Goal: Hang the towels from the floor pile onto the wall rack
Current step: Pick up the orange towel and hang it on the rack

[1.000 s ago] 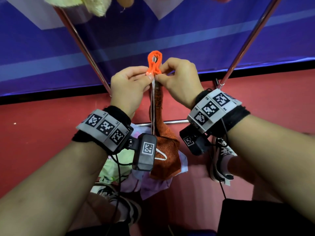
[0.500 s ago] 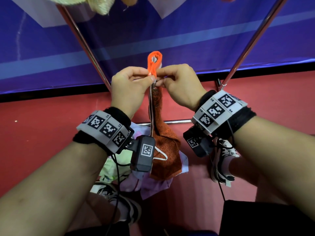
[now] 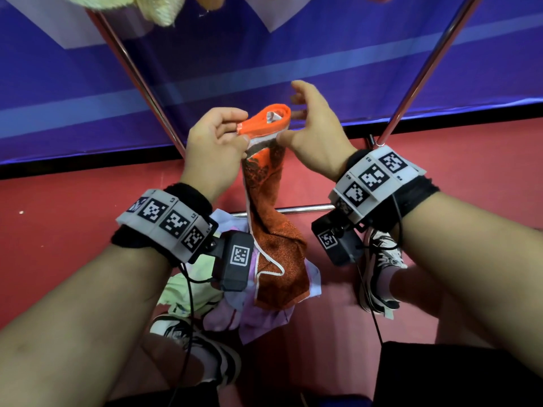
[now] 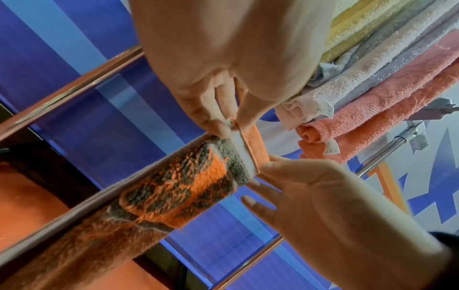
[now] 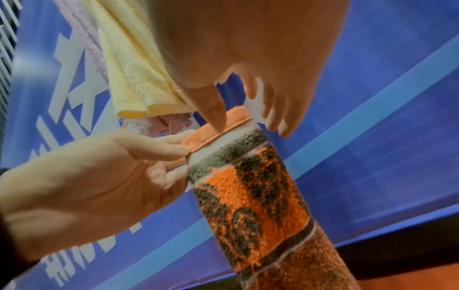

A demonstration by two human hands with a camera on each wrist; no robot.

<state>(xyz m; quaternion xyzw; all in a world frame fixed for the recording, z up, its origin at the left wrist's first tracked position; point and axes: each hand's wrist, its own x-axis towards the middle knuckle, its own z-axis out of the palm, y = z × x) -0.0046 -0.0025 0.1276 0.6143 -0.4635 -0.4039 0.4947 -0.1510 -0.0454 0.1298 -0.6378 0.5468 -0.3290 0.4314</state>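
Note:
An orange towel (image 3: pixel 270 218) with a dark pattern hangs upright from its orange hem (image 3: pixel 264 121); its lower end reaches the floor pile (image 3: pixel 188 292) of pale green and lilac towels. My left hand (image 3: pixel 242 133) pinches the hem's left corner (image 4: pixel 233 127) between thumb and fingers. To the right, my right hand (image 3: pixel 293 116) has its fingers spread, and only the thumb (image 5: pixel 216 115) touches the hem's other end. Both hands are level with the hem, in front of the rack's slanted metal rods (image 3: pixel 141 80). The left pinch (image 5: pixel 183 151) shows in the right wrist view.
Yellow (image 3: pixel 158 10), white and salmon towels (image 4: pixel 372 125) hang on the rack above. A low horizontal bar (image 3: pixel 305 208) crosses behind the towel. My shoes (image 3: pixel 379 268) stand on the red floor on either side of the pile. A blue banner (image 3: pixel 293 48) covers the wall.
My right hand has let go of its pinch on the hem and spread its fingers. The hem, earlier bunched upright between both hands, now lies opened sideways. The left hand keeps its hold.

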